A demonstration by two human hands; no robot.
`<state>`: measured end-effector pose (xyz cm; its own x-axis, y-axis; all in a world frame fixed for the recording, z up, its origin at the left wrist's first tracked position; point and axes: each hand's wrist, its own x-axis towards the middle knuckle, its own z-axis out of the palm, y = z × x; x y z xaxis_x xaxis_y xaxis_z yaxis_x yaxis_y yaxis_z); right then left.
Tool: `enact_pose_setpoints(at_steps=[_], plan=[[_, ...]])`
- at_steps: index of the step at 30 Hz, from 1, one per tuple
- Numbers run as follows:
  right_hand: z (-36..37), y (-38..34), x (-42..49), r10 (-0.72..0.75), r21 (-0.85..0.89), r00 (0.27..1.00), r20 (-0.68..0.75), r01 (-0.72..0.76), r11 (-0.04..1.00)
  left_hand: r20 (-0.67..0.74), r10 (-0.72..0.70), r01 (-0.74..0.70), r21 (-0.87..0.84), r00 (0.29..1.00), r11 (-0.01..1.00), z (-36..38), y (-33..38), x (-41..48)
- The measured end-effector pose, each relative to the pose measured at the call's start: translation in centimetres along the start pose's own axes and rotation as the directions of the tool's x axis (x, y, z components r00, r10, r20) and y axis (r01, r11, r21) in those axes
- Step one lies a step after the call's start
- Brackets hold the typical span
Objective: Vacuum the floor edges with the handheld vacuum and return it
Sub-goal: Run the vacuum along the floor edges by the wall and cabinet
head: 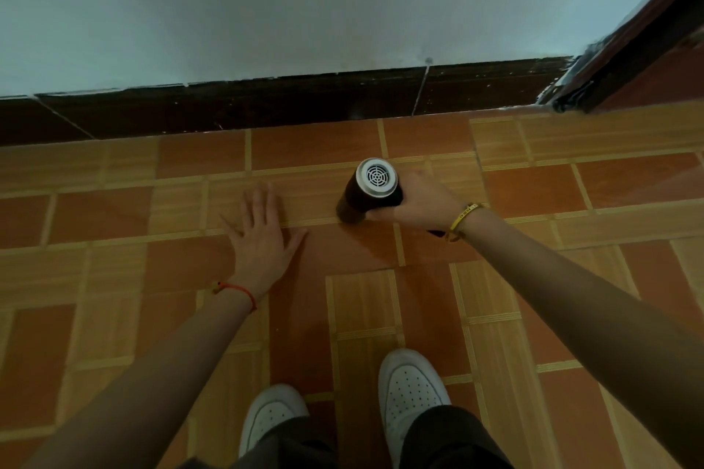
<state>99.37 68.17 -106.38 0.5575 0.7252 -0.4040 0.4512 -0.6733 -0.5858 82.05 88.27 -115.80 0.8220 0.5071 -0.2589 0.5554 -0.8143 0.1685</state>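
Our white shoes [409,385] on the orange tiled floor [533,183], our left hand [263,236] spread flat and holding nothing, our right hand [423,204] gripping the dark handheld vacuum [371,187], its grilled end facing us, near the dark skirting [266,107] under the pale wall [304,4]

My left hand [263,240]: centre frame, open, fingers spread, palm down, forearm running from lower left. My right hand [423,204]: right of centre, fingers curled in a grip, apparently closed; forearm from lower right.
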Motion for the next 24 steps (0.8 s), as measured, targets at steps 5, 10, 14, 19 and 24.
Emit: enact_pose_setpoints(at_steps=[5,10,14,19,24], plan=[[0.8,-1.7,0.9,-0.083,-0.03,0.996,0.013,0.084,0.996,0.049,-0.005,0.005,-0.003,0.999,1.0,-0.1,-1.7,0.3],[1.8,-3.2,1.2,-0.127,-0.066,0.988,0.086,0.133,0.989,0.054,-0.002,0.001,0.008,0.999,1.0,-0.4,-2.0,0.6],[2.3,-3.8,1.4,-0.146,-0.074,0.988,0.06,0.15,0.986,0.037,0.005,-0.005,0.0,0.999,1.0,-0.4,-2.0,0.4],[2.7,-4.1,1.3,-0.178,-0.059,0.975,0.131,0.187,0.981,0.044,0.022,-0.021,-0.022,0.999,1.0,-0.4,-2.4,0.5],[3.0,-4.9,1.3,-0.189,-0.047,0.961,0.204,0.202,0.978,0.018,0.059,-0.058,-0.051,0.998,0.997,-0.5,-3.3,0.0]])
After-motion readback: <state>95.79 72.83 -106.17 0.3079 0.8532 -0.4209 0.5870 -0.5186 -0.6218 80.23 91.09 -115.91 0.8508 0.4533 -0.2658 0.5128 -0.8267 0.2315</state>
